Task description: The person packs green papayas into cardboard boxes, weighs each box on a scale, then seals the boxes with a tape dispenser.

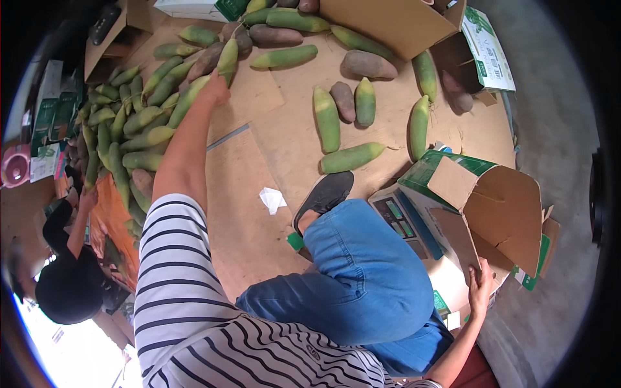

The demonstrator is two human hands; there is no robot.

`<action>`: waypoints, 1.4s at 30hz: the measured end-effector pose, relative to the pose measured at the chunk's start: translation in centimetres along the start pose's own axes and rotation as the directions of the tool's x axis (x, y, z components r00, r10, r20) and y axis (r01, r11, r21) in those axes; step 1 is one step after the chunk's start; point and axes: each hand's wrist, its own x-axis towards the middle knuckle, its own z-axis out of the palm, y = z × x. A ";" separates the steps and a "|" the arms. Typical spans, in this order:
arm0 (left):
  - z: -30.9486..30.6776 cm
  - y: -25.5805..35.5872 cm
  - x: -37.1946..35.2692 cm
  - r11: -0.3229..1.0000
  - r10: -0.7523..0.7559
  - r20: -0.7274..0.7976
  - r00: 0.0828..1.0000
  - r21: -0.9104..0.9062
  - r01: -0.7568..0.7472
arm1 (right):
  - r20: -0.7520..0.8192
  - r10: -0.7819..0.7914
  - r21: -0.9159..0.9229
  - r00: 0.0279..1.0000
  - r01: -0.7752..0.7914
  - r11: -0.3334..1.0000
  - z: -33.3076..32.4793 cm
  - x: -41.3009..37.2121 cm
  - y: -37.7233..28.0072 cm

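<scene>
At the upper left, my left hand [217, 92] reaches to the edge of a pile of green radishes [147, 118]. Its fingers are closed at the lower end of one green radish [228, 59], which points away from me; the fingertips are partly hidden. Down at the right, my right hand [480, 284] grips the edge of an open cardboard box [501, 207], fingers over a flap. The box is tilted, its opening to the right, and sits by a scale [400, 216] with a keypad.
Reddish radishes [367, 64] and more green ones lie spread on the cardboard floor [259, 187]. Other cartons [394, 22] stand at the back. A white scrap [272, 200] lies near my shoe [328, 194]. Another person [71, 284] works at the left.
</scene>
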 end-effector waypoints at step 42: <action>9.0 10.1 -6.3 0.728 -0.298 0.020 0.954 -0.641 0.241 | -0.134 -0.109 -0.002 0.985 0.109 0.994 0.4 -0.2 -1.2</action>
